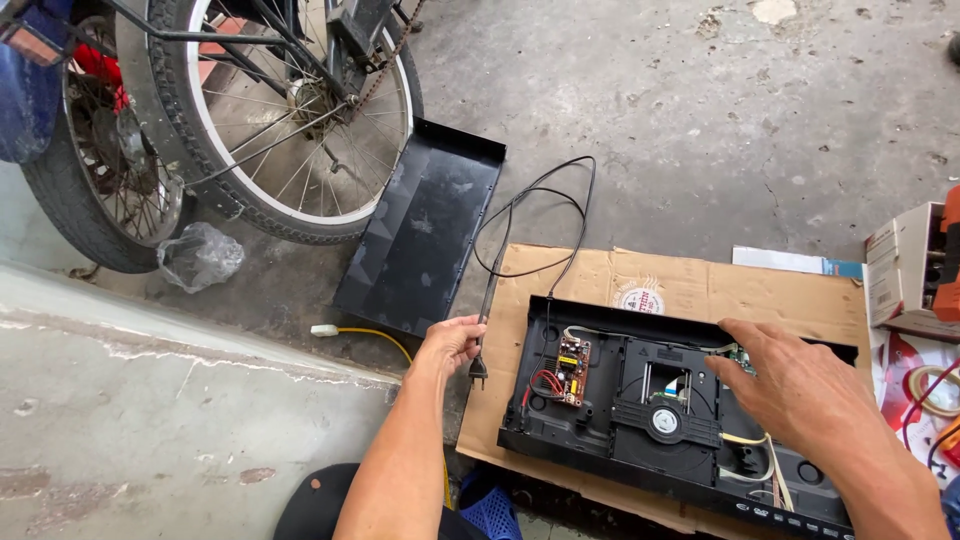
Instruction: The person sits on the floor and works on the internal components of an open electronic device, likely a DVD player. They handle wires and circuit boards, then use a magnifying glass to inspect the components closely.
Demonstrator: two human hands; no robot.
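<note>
Head view: left hand [452, 343] pinching the black cord [530, 215] just above its plug [478, 372], right hand [800, 385] resting open, fingers spread, on the opened disc player [640, 400] lying on cardboard [580, 290]. Beside the left hand, the player's removed black cover [420, 230] leaning toward a bicycle wheel [290, 120], a yellow wire [370, 335] below it, a crumpled bag [200, 255] further left. At right, a box [905, 265] and tape rolls [935, 390] crowding the cardboard edge; bare cracked concrete floor [700, 120] beyond, a raised slab [150, 420] at left.

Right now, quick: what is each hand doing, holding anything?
Left hand: closed on the black power cord, just above its plug.
Right hand: open, palm down, resting on the opened disc player, holding nothing.
</note>
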